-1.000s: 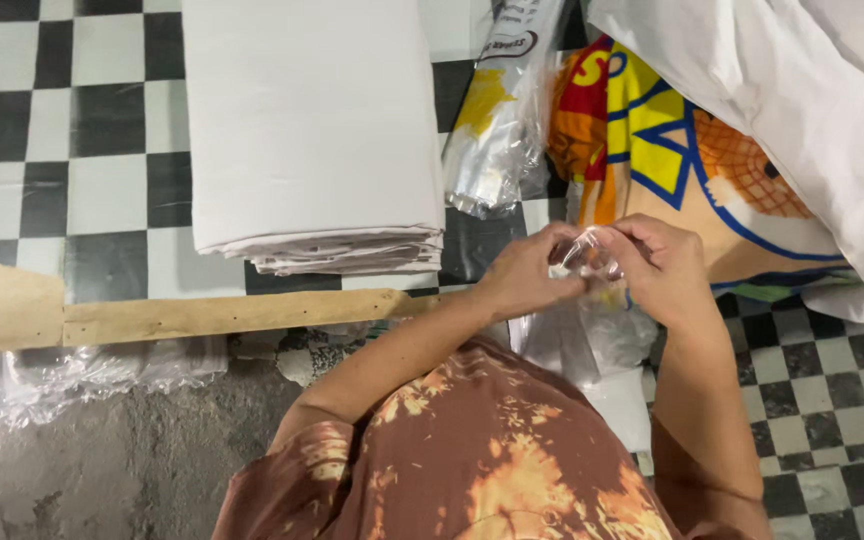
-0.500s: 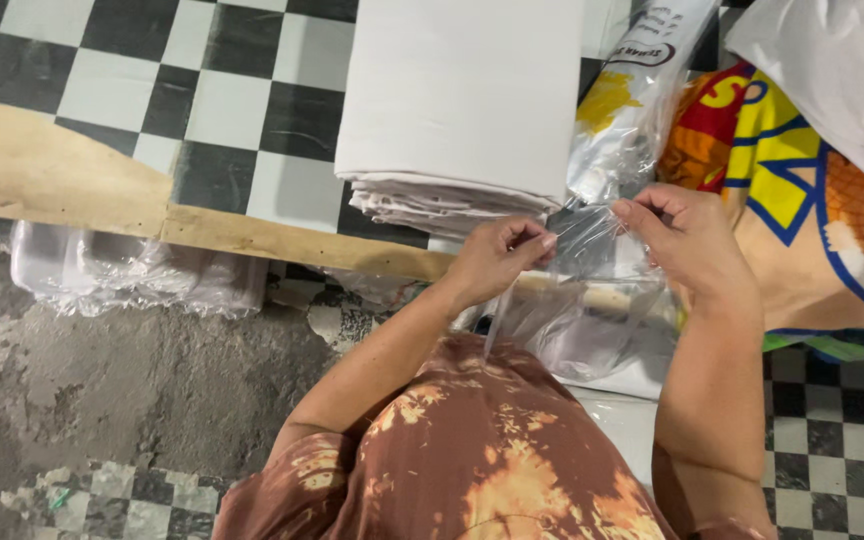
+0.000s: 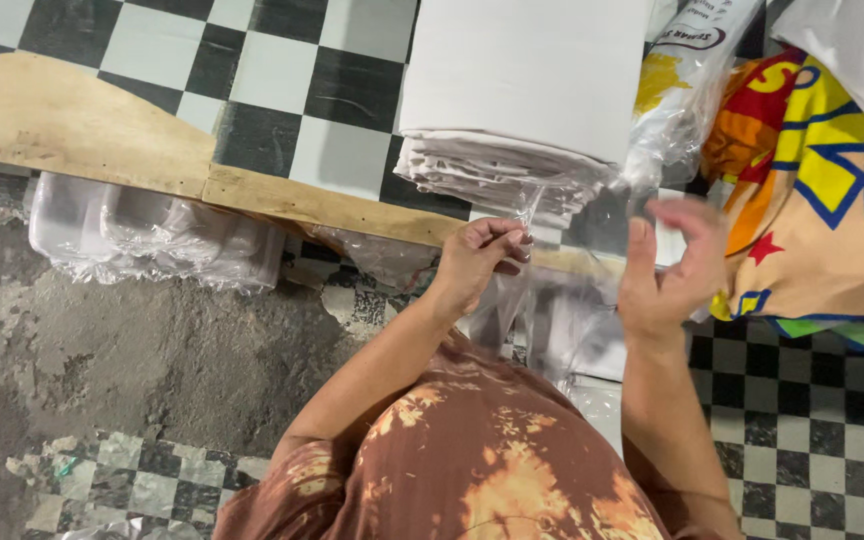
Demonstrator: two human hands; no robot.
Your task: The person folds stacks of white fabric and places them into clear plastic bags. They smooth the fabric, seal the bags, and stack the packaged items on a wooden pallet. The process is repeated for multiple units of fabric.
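Note:
My left hand [image 3: 477,262] is pinched shut on the top edge of a clear plastic bag [image 3: 552,300], which hangs in front of my lap. My right hand [image 3: 667,270] hovers just right of the bag with its fingers spread and blurred, holding nothing that I can make out. The bag's upper edge stretches between the two hands. Just beyond the hands lies a thick stack of white sheets [image 3: 522,90] on the black-and-white checkered floor.
A wooden plank [image 3: 102,150] runs across the floor at left, with crumpled clear plastic [image 3: 152,240] below it. A colourful printed sack [image 3: 812,200] lies at right, and a clear packet [image 3: 692,80] sits beside the stack. Bare rough concrete [image 3: 152,360] is at lower left.
My hands have drawn apart. The right hand, which was pinching the bag beside the left, has let go and spread its fingers. The view has shifted left.

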